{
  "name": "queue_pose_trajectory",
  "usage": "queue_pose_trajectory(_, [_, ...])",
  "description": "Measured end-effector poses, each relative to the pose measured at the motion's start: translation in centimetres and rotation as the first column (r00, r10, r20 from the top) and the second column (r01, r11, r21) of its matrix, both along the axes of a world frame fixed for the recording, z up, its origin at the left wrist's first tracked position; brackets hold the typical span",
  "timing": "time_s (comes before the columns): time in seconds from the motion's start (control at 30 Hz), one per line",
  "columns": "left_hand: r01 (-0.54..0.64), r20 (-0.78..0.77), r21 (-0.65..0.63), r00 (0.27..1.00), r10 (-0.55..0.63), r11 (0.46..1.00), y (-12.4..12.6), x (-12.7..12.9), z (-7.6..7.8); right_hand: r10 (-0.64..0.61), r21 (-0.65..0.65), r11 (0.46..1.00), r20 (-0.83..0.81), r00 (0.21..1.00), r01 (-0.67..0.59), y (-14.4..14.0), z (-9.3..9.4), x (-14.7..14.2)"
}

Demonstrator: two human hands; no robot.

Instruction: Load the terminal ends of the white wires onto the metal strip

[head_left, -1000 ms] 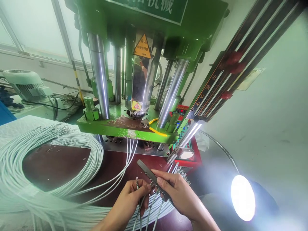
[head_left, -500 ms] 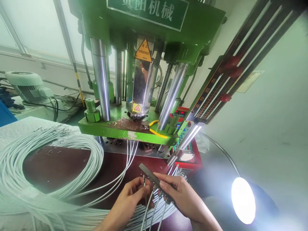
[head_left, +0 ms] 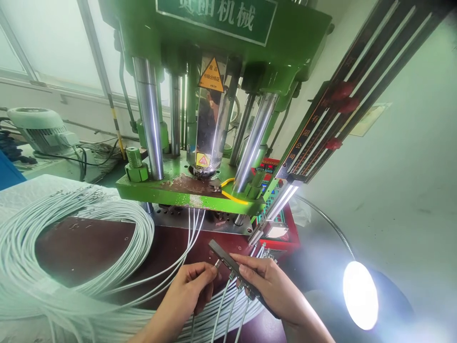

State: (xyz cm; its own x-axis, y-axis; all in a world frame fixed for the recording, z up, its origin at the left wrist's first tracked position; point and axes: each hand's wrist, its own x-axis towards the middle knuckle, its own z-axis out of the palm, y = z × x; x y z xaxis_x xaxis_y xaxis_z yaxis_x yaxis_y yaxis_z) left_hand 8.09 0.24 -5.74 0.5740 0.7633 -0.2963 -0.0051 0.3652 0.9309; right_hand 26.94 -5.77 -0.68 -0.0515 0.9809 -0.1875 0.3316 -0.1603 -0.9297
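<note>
A dark metal bar [head_left: 221,253] slants across the front, with several white cables [head_left: 232,309] fitted by their metal ends along its lower side. My right hand [head_left: 266,281] grips this bar, thumb on top and fingers along its far edge. Between thumb and forefinger, my left hand [head_left: 194,288] pinches a cable end [head_left: 217,263], whose small metal tip points at the bar near its upper left end. Whether the tip touches the bar I cannot tell. Its cable hangs down below the left hand, mostly hidden.
A green press [head_left: 185,190] stands behind, with several white cables coming out beneath its plate. Yellow-handled pliers [head_left: 232,193] lie on that plate. A large coil of white cable [head_left: 21,247] covers the left. At right are a red control box [head_left: 291,228] and a lit lamp [head_left: 360,295].
My left hand has drawn a little left and now angles the cable end toward the bar instead of holding it upright. The bar has shifted slightly right.
</note>
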Motion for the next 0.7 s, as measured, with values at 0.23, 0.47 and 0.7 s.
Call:
queue_pose_trajectory(0.23, [0.030, 0.058, -0.089, 0.998, -0.025, 0.996, -0.3, 0.9, -0.7, -0.001, 0.006, 1.000, 0.029, 1.000, 0.001, 0.2, -0.5, -0.3])
queue_pose_trajectory(0.47, [0.005, 0.028, -0.040, 1.000, -0.003, 0.999, -0.6, 1.0, -0.5, -0.011, 0.030, 1.000, 0.140, 0.990, 0.007, 0.0, -0.4, -0.4])
queue_pose_trajectory(0.7, [0.000, -0.058, 0.000, 0.998, 0.000, 1.000, -0.5, 1.2, -0.4, 0.045, 0.005, 0.999, 0.144, 0.989, -0.046, 0.3, -0.3, -0.6])
